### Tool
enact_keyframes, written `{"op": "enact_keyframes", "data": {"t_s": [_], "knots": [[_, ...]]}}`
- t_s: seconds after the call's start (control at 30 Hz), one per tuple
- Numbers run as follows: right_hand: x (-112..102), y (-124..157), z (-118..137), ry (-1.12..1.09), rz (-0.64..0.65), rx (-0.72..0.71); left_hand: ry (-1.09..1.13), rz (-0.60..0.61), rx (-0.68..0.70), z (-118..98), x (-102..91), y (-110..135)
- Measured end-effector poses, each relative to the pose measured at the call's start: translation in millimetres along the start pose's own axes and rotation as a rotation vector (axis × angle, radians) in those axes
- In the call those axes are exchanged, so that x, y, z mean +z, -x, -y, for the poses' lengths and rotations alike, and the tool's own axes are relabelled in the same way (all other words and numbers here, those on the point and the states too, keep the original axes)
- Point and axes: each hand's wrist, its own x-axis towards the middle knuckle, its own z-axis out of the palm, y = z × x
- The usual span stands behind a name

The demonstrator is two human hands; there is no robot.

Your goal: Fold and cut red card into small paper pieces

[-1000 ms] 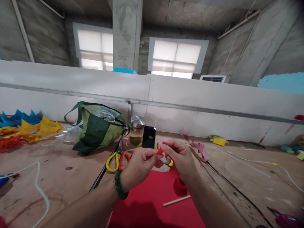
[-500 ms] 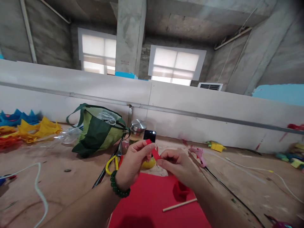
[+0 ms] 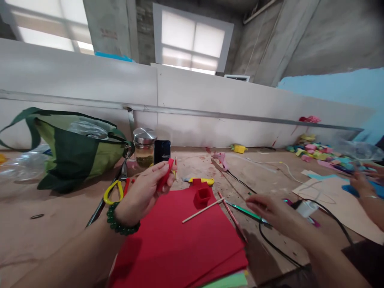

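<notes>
My left hand (image 3: pixel 147 192), with a green bead bracelet at the wrist, is closed around a folded red strip (image 3: pixel 166 176). It hovers above the left edge of a stack of red sheets (image 3: pixel 180 244). On the stack stand a small red open box shape (image 3: pixel 202 197) and a thin wooden stick (image 3: pixel 202 211). My right hand (image 3: pixel 267 208) is off to the right of the sheets, its fingers loosely stretched and holding nothing visible. Beneath its fingertips lies a slim green tool (image 3: pixel 244 211); whether they touch cannot be seen.
A yellow utility knife (image 3: pixel 202 181) and a pink glue gun (image 3: pixel 221 161) lie behind the sheets. Yellow-handled scissors (image 3: pixel 113 192), a green bag (image 3: pixel 81 156), a glass jar (image 3: pixel 144 148) and a phone (image 3: pixel 162 151) stand left. Another person's hand (image 3: pixel 364 184) works at far right.
My right hand has let go of the red strip and moved right, away from my left hand, which still holds it. The view has turned right, bringing another person's hands into sight.
</notes>
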Motion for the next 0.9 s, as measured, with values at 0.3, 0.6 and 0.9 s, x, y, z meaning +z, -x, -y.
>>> {"op": "enact_keyframes", "data": {"t_s": [0.3,0.6,0.9], "knots": [[42.8,11.7,-42.9,0.683,0.09,0.127,-0.106,0.063,-0.177,61.1,-8.1,-17.4],[10.3,-4.5,-56.3,0.447,-0.167,0.207,-0.015,0.18,-0.231,54.0,-3.8,-15.1],[39.0,23.7,63.4,0.025,-0.065,-0.18,0.021,0.194,-0.248,52.6,-5.1,-13.6]]}}
